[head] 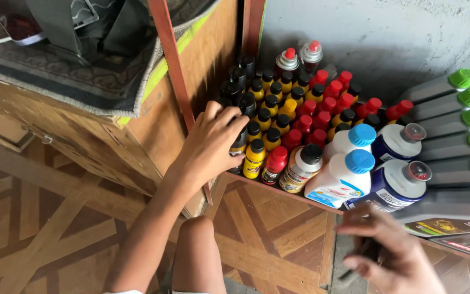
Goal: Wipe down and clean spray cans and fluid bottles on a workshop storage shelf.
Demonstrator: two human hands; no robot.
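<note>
Nearest the camera, the right hand (pixel 390 256) hangs blurred at the lower edge, its fingers curled around something thin and dark that cannot be made out, so whether its grip is truly closed cannot be told. A bare knee (pixel 197 239) rises beside it over the wooden floor (pixel 44 228), whose planks are laid in angled geometric panels. Farther in, the left hand (pixel 213 144) reaches to the front left corner of the packed bottles, its grip closed over the top of a small dark bottle (pixel 239 146) standing upright against the wooden cabinet (pixel 153 125). Just beside it stand a yellow bottle with a black cap (pixel 254 158) and a red bottle (pixel 273 164), smooth glossy plastic, shoulder to shoulder so each props up the next. To the right sit bigger white jugs with blue caps (pixel 349 174) and dark blue jugs with clear lids (pixel 395 185), tilted back onto the rows behind. Grey containers with green caps (pixel 452 117) lie stacked on their sides at the far right. At the back, two spray cans (pixel 299 59) stand against the rough plastered wall (pixel 382 38).
</note>
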